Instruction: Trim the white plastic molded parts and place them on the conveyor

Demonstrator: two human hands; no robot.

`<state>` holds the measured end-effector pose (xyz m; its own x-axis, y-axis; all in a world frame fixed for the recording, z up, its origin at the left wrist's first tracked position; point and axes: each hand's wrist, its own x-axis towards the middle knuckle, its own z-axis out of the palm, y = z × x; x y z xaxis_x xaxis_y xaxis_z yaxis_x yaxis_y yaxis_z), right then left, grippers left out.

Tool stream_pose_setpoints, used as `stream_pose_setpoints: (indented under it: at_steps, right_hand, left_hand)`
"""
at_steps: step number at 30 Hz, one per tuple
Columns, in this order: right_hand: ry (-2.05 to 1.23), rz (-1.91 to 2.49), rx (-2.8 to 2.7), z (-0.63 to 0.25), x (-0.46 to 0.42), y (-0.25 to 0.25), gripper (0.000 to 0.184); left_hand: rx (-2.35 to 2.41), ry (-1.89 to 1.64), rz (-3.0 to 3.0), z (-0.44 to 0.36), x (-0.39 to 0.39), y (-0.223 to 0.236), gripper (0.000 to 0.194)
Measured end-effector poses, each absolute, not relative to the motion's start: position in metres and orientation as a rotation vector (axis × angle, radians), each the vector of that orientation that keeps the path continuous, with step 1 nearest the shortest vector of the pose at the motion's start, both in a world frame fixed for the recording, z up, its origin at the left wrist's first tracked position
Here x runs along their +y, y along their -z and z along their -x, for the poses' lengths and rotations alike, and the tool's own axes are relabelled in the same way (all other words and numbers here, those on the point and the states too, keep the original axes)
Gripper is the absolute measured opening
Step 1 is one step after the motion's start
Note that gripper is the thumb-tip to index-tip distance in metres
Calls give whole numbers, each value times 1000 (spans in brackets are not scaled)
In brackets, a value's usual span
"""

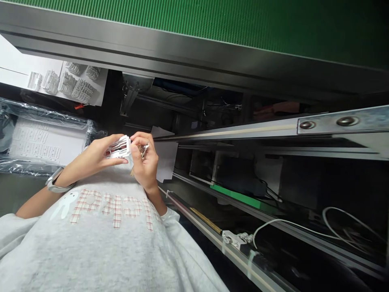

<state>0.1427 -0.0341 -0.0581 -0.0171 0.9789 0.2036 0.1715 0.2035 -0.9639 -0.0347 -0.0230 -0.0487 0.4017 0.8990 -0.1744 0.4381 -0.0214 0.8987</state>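
Observation:
My left hand (pixel 96 155) is closed around a bundle of thin white plastic parts (pixel 119 149), held in front of my chest. Slim slats run lengthwise in the bundle, with a flat block at the end facing my right hand. My right hand (pixel 145 162) has its fingers curled at that end, the thumb and index finger against or very near the white parts. A small shiny, metallic-looking piece (pixel 145 151) shows between its fingers; its kind cannot be made out. The palm side of my left hand and part of the bundle are hidden.
Stacks of similar white parts (pixel 83 90) stand on a white surface at upper left. Below, a plastic-lined tray (pixel 73 140) holds rows of thin pieces. A green conveyor belt (pixel 194 16) with a metal edge crosses above; metal rails (pixel 243 132) and a white cable (pixel 291 222) lie right.

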Motion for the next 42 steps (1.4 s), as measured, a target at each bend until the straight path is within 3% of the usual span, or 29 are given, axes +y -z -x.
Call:
stream_pose_setpoints:
  at_steps: [14, 22, 26, 30, 35, 38, 42]
  right_hand:
    - [-1069, 1130, -1375, -159, -32, 66, 21]
    - [-1776, 1205, -1044, -176, -21, 137, 35]
    - [-1953, 1237, -1124, -185, -26, 170, 39]
    - [-2023, 1238, -1164, -193, -39, 180, 56]
    - [-1856, 1379, -1266, -195, -52, 168, 41]
    - [-1649, 1416, -1321, -198, -50, 135, 46]
    - [-1037, 1210, -1834, -209, -40, 76, 48]
  left_hand:
    - [1261, -660, -1633, 23, -22, 53, 59]
    - [1270, -641, -1497, 25, -19, 53, 58]
    - [1177, -687, -1432, 29, -21, 58, 60]
    - [1101, -712, -1359, 32, -24, 63, 54]
    - [1065, -701, -1246, 36, -25, 62, 45]
    - [1019, -719, -1202, 38, -24, 58, 48]
    - [993, -771, -1218, 38, -22, 50, 49]
